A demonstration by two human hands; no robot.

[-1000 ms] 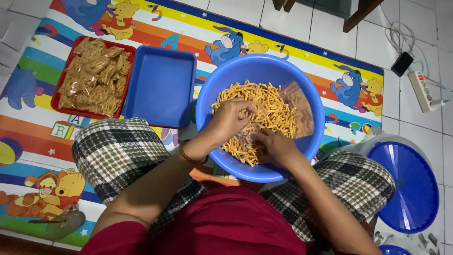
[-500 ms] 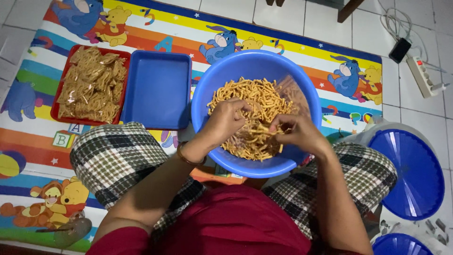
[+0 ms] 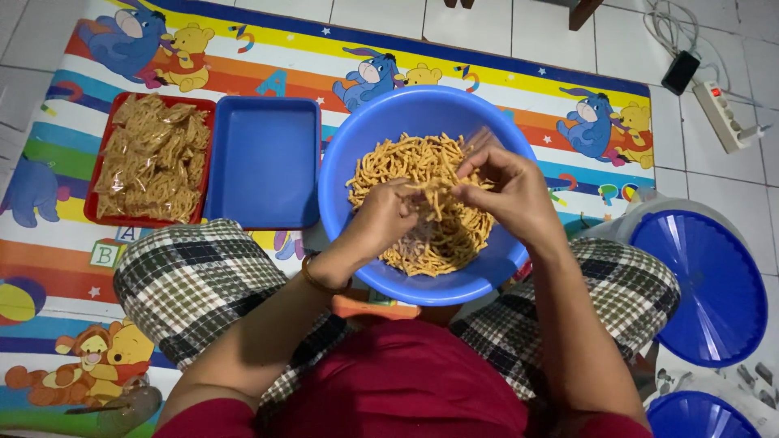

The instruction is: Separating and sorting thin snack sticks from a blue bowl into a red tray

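Note:
A big blue bowl [image 3: 339, 174] rests between my crossed legs and holds a heap of thin orange snack sticks [image 3: 398, 162]. My left hand [image 3: 383, 217] hovers over the heap, closed on a pinch of sticks. My right hand [image 3: 507, 191] is beside it, fingers pinched on the mouth of a small clear plastic bag [image 3: 475, 139]. The bag is mostly hidden behind those fingers. The fingertips of both hands meet over the middle of the bowl, with sticks hanging between them.
Left of the bowl lies an empty blue tray [image 3: 264, 162], then a red tray [image 3: 96, 182] piled with filled clear snack bags [image 3: 150, 158]. All sit on a colourful cartoon mat [image 3: 65, 268]. Round blue-lidded containers [image 3: 698, 284] stand at my right; a power strip [image 3: 726, 113] lies on the tiles.
Both hands have lifted from the heap and come together over the bowl's middle. The right hand rose from the bowl's near side and now holds the bag's mouth against the left hand's sticks.

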